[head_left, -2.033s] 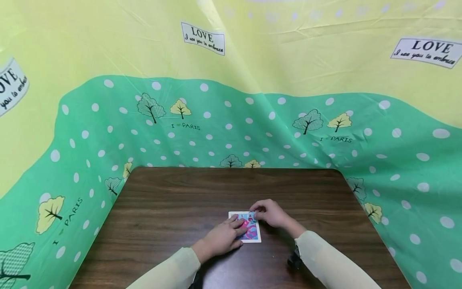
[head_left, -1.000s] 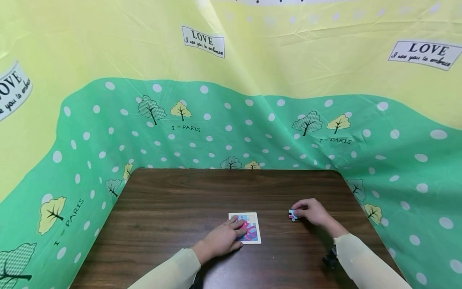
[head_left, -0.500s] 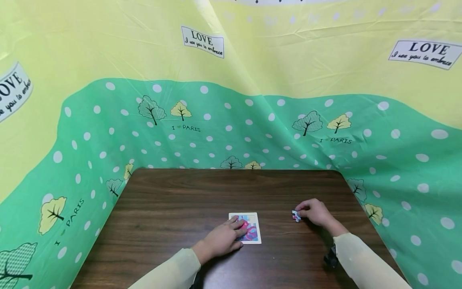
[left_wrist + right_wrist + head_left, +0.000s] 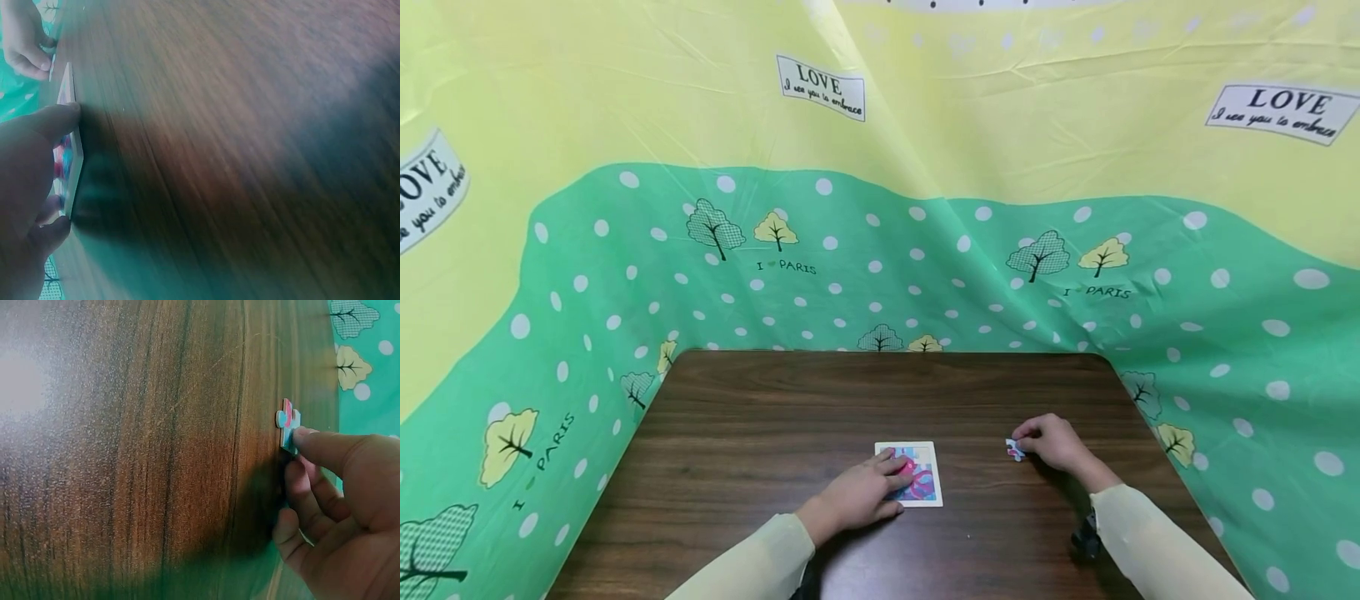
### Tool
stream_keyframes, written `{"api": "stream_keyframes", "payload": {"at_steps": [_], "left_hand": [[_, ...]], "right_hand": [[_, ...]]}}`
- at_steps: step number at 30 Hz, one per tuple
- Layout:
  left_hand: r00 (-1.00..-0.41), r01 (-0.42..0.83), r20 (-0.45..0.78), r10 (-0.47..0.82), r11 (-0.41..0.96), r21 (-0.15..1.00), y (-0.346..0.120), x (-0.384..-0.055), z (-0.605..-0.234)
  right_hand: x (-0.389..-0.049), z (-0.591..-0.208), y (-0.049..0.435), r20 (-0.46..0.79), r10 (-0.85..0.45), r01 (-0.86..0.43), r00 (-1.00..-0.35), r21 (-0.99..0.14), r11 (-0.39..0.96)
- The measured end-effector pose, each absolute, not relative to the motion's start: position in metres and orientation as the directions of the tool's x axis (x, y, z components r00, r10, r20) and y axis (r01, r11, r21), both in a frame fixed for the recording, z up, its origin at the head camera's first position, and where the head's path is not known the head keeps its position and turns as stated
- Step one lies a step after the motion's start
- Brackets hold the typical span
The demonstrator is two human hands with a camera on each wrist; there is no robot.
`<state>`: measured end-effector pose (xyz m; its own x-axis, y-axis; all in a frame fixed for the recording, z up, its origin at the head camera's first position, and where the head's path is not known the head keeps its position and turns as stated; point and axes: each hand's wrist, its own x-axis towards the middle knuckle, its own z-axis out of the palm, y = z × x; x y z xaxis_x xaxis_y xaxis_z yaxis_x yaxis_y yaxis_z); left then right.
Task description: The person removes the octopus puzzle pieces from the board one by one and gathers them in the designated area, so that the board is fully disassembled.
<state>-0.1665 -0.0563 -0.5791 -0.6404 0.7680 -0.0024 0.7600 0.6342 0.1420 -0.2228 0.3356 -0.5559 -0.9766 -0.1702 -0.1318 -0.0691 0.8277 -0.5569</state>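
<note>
A small jigsaw puzzle board (image 4: 936, 492) with a white border and a pink, blue and purple picture lies flat in the middle of the table. My left hand (image 4: 859, 493) rests on it with fingers spread, covering its left part. In the left wrist view the thumb lies at the edge of the board (image 4: 77, 164). To the right of the board, my right hand (image 4: 1055, 442) pinches a puzzle piece (image 4: 1014, 450) between thumb and fingers. Seen from the right wrist, the piece (image 4: 287, 425) is light blue with a pink patch and stands tilted close over the wood.
The dark wood-grain table (image 4: 760, 417) reaches back to a yellow and green printed curtain (image 4: 820, 292) that hangs behind it and along both sides. A dark object (image 4: 1086, 537) shows below the right sleeve.
My right hand has carried the puzzle piece from the board's upper right corner off to the right. The piece has turned a little in the fingers. My left hand has stayed on the board.
</note>
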Motion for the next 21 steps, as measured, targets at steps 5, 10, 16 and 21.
{"api": "stream_keyframes", "payload": {"at_steps": [5,10,16,21], "left_hand": [[-0.628,0.775,0.016,0.778,0.624,0.098,-0.058,-0.167,-0.58],[-0.63,0.777,0.061,0.774,0.629,0.037,-0.062,-0.166,-0.582],[-0.631,0.77,0.142,0.763,0.638,-0.01,-0.067,-0.163,-0.587],[-0.655,0.748,0.155,0.74,0.664,-0.013,-0.07,-0.16,-0.589]], "right_hand": [[-0.219,-0.551,0.33,-0.126,-0.186,-0.082,-0.975,-0.571,0.817],[-0.217,-0.542,0.312,-0.14,-0.211,-0.083,-0.967,-0.611,0.787],[-0.216,-0.537,0.279,-0.113,-0.274,-0.15,-0.955,-0.612,0.776],[-0.216,-0.535,0.248,-0.121,-0.291,-0.153,-0.949,-0.629,0.762]]}}
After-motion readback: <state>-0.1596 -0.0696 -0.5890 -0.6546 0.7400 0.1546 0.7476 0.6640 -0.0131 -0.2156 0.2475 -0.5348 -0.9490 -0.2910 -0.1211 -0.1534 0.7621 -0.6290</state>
